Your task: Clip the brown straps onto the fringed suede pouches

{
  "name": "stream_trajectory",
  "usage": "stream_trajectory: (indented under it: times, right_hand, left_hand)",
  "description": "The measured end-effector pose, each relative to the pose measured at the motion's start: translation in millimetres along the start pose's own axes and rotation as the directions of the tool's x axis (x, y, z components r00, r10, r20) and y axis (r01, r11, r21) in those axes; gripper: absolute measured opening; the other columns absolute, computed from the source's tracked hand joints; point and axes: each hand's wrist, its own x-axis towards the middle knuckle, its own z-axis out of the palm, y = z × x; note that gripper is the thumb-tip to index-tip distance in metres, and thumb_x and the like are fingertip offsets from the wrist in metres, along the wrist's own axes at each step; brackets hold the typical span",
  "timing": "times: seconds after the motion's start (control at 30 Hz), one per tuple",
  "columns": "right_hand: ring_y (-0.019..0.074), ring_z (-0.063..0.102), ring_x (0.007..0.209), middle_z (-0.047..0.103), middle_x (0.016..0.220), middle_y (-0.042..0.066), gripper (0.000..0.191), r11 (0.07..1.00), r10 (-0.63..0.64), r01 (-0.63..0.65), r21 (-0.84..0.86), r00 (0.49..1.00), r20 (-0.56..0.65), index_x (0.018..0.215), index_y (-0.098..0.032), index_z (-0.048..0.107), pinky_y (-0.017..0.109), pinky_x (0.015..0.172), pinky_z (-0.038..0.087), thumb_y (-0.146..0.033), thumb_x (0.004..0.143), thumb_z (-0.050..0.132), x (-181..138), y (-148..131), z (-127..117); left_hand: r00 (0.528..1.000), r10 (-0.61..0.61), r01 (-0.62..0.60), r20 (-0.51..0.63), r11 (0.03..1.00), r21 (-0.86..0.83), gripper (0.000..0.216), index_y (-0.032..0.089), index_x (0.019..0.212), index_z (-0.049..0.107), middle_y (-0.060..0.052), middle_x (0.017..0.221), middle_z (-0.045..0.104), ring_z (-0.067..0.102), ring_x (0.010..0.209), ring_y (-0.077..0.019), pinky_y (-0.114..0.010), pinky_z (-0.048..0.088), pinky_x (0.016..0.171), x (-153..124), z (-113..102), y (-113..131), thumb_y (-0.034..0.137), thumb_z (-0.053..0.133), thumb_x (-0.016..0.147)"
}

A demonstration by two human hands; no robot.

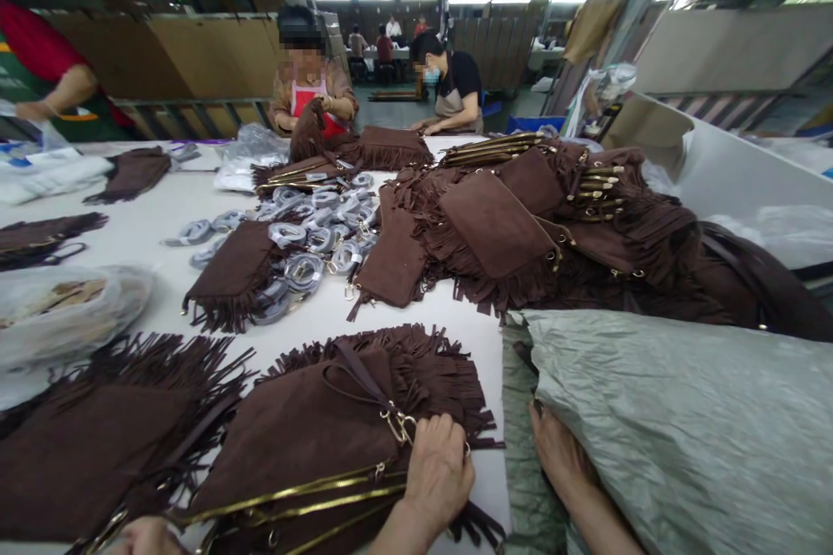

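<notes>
My left hand is closed on the right end of a dark brown fringed pouch, near its gold clips and wrist strap. Several gold zippers run below, so more pouches seem stacked under it. To the right, my right hand is at the mouth of a grey-green plastic sack. Its visible fingers meet the sack's ragged edge; the rest are hidden. At the lower left edge, another person's hand seems to be at the stack's far end, mostly cut off.
Another fringed pouch lies at the left, by a clear plastic bag. Coiled grey-wrapped straps cover mid-table. A big heap of brown pouches stands at right. Two co-workers are across the table; a red sleeve shows far left.
</notes>
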Motion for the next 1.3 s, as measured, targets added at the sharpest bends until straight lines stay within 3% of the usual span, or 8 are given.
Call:
stream_trajectory:
  times: [0.4, 0.5, 0.6, 0.77, 0.83, 0.93, 1.07, 1.3]
  right_hand:
    - [0.0214, 0.055, 0.057, 0.056, 0.060, 0.010, 0.031, 0.986, -0.077, 0.075, -0.149, 0.997, -0.013, 0.066, -0.018, 0.054, 0.034, 0.056, 0.042, -0.010, 0.080, 0.028, -21.3, 1.4, 9.2]
    - [0.0184, 0.058, 0.064, 0.057, 0.075, 0.009, 0.030, 0.975, -0.165, 0.173, 0.137, 0.984, -0.065, 0.077, -0.018, 0.052, 0.029, 0.058, 0.046, -0.016, 0.086, 0.024, -37.7, -16.6, -3.7]
    - [0.0154, 0.060, 0.076, 0.057, 0.085, 0.007, 0.022, 0.781, -0.255, 0.266, 0.565, 0.962, -0.101, 0.088, -0.020, 0.050, 0.024, 0.066, 0.049, -0.021, 0.089, 0.028, -48.8, -39.1, -27.7]
    - [0.0162, 0.060, 0.083, 0.061, 0.084, 0.005, 0.016, 0.561, -0.267, 0.220, 0.798, 0.961, -0.077, 0.083, -0.023, 0.056, 0.024, 0.074, 0.049, -0.025, 0.085, 0.040, -47.1, -54.4, -66.0]
    - [0.0195, 0.058, 0.096, 0.062, 0.099, 0.008, 0.021, 0.550, -0.218, 0.140, 0.823, 0.976, -0.021, 0.098, -0.022, 0.057, 0.028, 0.082, 0.048, -0.030, 0.083, 0.046, -44.9, -52.8, -71.4]
    - [0.0222, 0.052, 0.108, 0.056, 0.118, 0.011, 0.051, 0.497, -0.262, -0.021, 0.868, 0.949, 0.173, 0.124, -0.019, 0.043, 0.033, 0.090, 0.044, -0.040, 0.079, 0.051, -47.4, -53.6, -70.2]
    - [0.0210, 0.058, 0.100, 0.062, 0.110, 0.008, 0.049, 0.400, -0.291, -0.200, 0.895, 0.898, 0.330, 0.124, -0.022, 0.046, 0.030, 0.085, 0.045, -0.047, 0.082, 0.042, -61.8, -67.5, -63.4]
    - [0.0165, 0.063, 0.075, 0.067, 0.086, 0.003, 0.040, 0.431, -0.276, -0.223, 0.875, 0.890, 0.363, 0.116, -0.024, 0.049, 0.022, 0.071, 0.048, -0.046, 0.085, 0.036, -68.3, -74.7, -72.5]
  left_hand:
    - [0.998, 0.012, -0.009, 0.059, 0.999, -0.052, 0.002, 0.019, 0.074, 0.053, -0.001, 0.079, 0.052, 0.044, 0.078, -0.0186, -0.034, 0.032, 0.074, -3.0, -3.9, -3.0, 0.020, 0.053, 0.072]
    - [0.998, 0.052, -0.048, 0.029, 0.992, -0.121, 0.026, 0.021, 0.097, 0.053, -0.002, 0.087, 0.054, 0.045, 0.081, -0.0199, -0.035, 0.034, 0.075, -3.8, -8.8, -0.9, 0.021, 0.055, 0.072]
    - [0.989, 0.145, -0.146, -0.014, 0.972, -0.185, 0.049, 0.022, 0.120, 0.042, -0.005, 0.100, 0.054, 0.046, 0.087, -0.0209, -0.035, 0.035, 0.077, -5.5, -11.9, 4.8, 0.016, 0.052, 0.072]
    - [0.989, 0.112, -0.060, 0.094, 0.898, -0.436, 0.019, 0.018, 0.077, 0.059, -0.004, 0.079, 0.055, 0.049, 0.072, -0.0156, -0.026, 0.037, 0.062, -6.9, -17.0, 16.0, 0.009, 0.044, 0.069]
    - [0.985, -0.020, 0.121, 0.169, 0.782, -0.612, 0.013, 0.017, 0.063, 0.055, -0.002, 0.069, 0.052, 0.047, 0.065, -0.0131, -0.023, 0.035, 0.058, -5.4, -23.5, 20.5, 0.015, 0.045, 0.071]
    - [0.923, -0.233, 0.377, 0.307, 0.384, -0.843, 0.024, 0.016, 0.056, 0.051, 0.001, 0.058, 0.047, 0.042, 0.055, -0.0103, -0.023, 0.033, 0.054, -2.4, -33.7, 25.6, 0.034, 0.053, 0.071]
    - [0.822, -0.340, 0.449, 0.457, -0.106, -0.887, 0.038, 0.014, 0.056, 0.051, 0.005, 0.046, 0.042, 0.034, 0.043, -0.0063, -0.020, 0.025, 0.045, -1.3, -36.3, 23.7, 0.049, 0.067, 0.056]
    - [0.754, -0.457, 0.445, 0.473, -0.174, -0.878, 0.044, 0.012, 0.057, 0.055, 0.000, 0.046, 0.053, 0.037, 0.035, -0.0052, -0.019, 0.023, 0.038, -3.1, -41.7, 12.8, 0.052, 0.072, 0.050]
